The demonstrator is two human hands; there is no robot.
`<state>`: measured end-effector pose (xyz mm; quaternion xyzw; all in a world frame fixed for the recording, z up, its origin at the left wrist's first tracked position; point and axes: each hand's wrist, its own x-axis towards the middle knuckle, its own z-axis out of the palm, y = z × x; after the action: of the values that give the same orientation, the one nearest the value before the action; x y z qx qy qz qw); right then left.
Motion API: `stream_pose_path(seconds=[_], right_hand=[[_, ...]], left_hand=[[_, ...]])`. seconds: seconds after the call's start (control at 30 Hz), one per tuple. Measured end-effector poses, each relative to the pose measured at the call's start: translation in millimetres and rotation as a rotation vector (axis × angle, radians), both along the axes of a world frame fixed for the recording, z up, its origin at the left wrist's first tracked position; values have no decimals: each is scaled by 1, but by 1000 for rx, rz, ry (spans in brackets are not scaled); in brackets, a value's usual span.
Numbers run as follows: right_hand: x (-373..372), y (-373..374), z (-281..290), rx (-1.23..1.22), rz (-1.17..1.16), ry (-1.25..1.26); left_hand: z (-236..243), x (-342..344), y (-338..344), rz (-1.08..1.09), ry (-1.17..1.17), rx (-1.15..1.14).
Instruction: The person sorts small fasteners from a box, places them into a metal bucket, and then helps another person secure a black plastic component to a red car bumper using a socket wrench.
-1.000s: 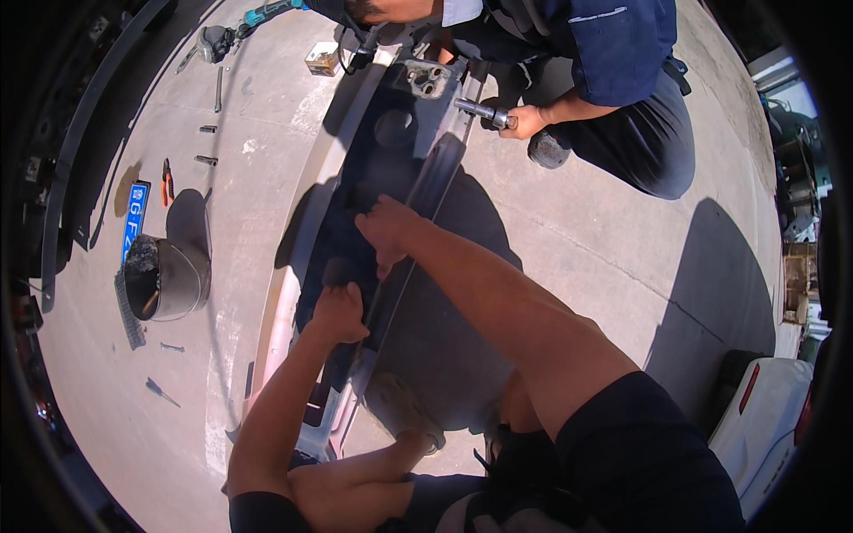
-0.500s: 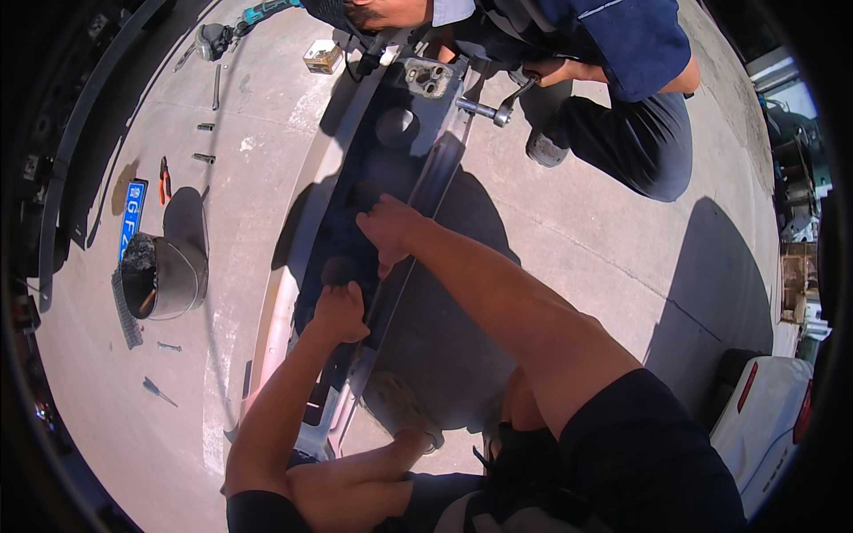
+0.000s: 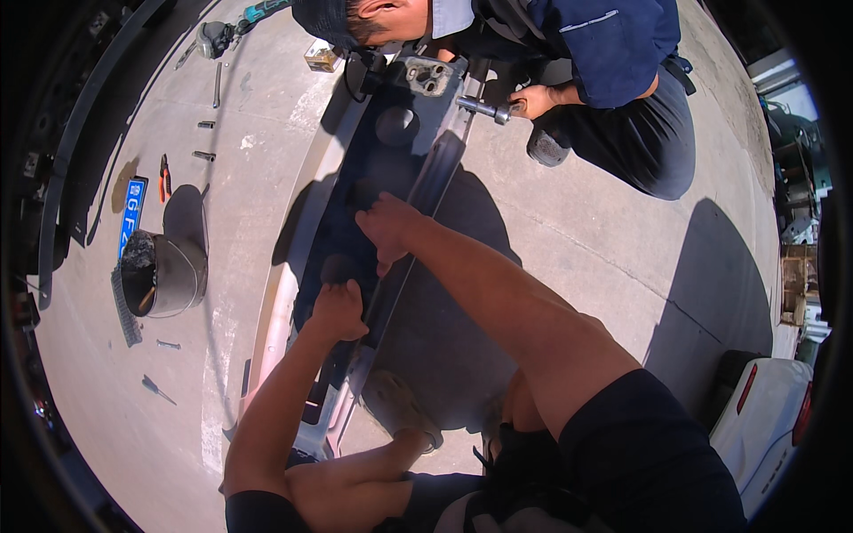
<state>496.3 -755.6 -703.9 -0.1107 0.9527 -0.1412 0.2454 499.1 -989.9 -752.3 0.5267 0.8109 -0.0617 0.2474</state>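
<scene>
A long dark metal beam [image 3: 410,169] with round holes and pale side flanges runs from between my legs to the far end. My left hand [image 3: 339,311] is closed on its near part, beside a round hole. Farther along, my right hand [image 3: 385,233] grips it with fingers curled beside another hole; some fingertips are hidden. At the far end a co-worker crouches on the right, bent over the beam. The co-worker's hand [image 3: 533,101] holds a ratchet wrench with a long socket [image 3: 482,109], set against the beam's right side.
Left on the concrete stand a dark bucket [image 3: 182,277] and a blue license plate [image 3: 133,209]. Orange-handled pliers [image 3: 164,179], several sockets, a long bar [image 3: 218,86] and a teal power tool [image 3: 263,11] lie beyond. A small box [image 3: 322,57] sits near the far end. A white car part [image 3: 762,426] is at right.
The co-worker's hand and the ratchet handle have swung downward and nearer the socket; their head and shoulder shifted slightly. My hands have stayed in place on the beam.
</scene>
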Motion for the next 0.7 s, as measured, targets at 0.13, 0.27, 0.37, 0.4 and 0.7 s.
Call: stream_pose_path(seconds=[0.13,0.27,0.37,0.4,0.7], right_hand=[[-1,-1,2,6,3,-9],[0,0,3,9,2,-10],[0,-1,5,8,1,-8],[0,0,5,8,-2,-13],[1,0,7,16,8,-20]], left_hand=[[-1,0,-1,6,0,-8],[0,0,1,-1,3,-12],[-2,-1,-1,4,-8,-12],[-2,-1,0,2,-10,-16],[2,0,1,5,-19,-17]])
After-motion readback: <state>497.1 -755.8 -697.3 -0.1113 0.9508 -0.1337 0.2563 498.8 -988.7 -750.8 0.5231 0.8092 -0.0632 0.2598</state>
